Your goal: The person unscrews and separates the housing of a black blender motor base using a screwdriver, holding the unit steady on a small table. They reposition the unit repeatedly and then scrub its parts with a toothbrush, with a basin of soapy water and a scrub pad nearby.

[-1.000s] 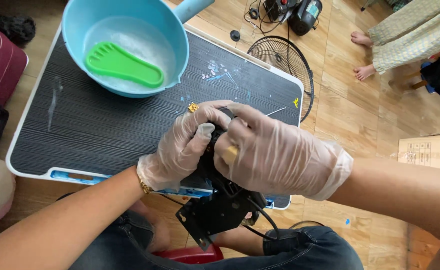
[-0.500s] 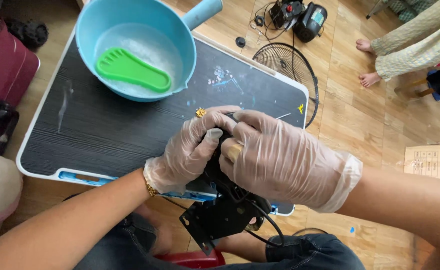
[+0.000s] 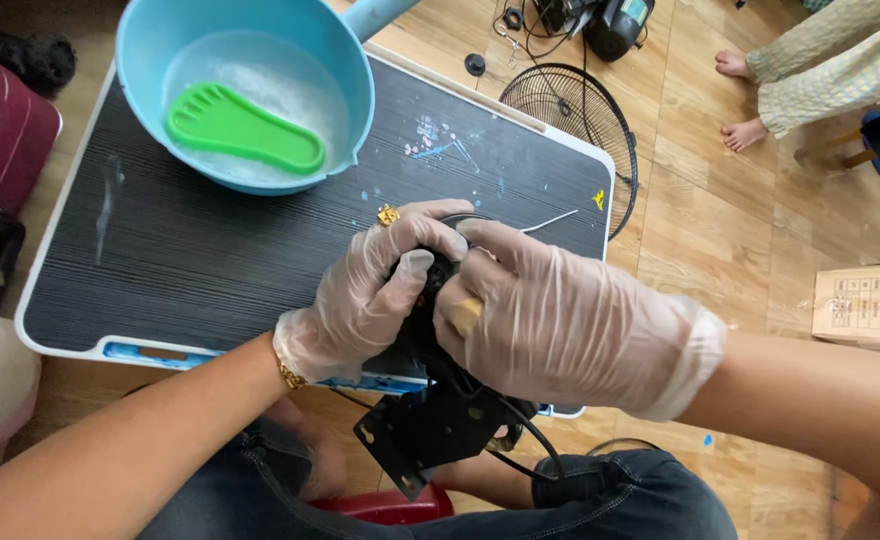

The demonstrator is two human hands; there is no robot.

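Both of my hands wear clear plastic gloves and wrap around a black motor-like part [image 3: 430, 300] with a black bracket [image 3: 430, 430] and black cables [image 3: 530, 440] hanging below it. My left hand [image 3: 370, 290] grips it from the left, fingers curled over the top. My right hand [image 3: 560, 320] covers it from the right, and a small yellow piece [image 3: 465, 315] shows under the glove near the thumb. They hold the part over the near edge of a small black-topped table [image 3: 210, 260].
A light blue basin [image 3: 350, 100] with a green foot-shaped scrubber [image 3: 240, 130] sits at the table's far left. A tiny gold piece [image 3: 388, 214] lies by my left fingers. A black fan grille [image 3: 570, 110], a cardboard box [image 3: 865, 305] and another person's bare feet [image 3: 740, 95] are on the wooden floor.
My hands stay clasped on the black part; the view shifted slightly, so the table and basin appear further right and lower in the frame.
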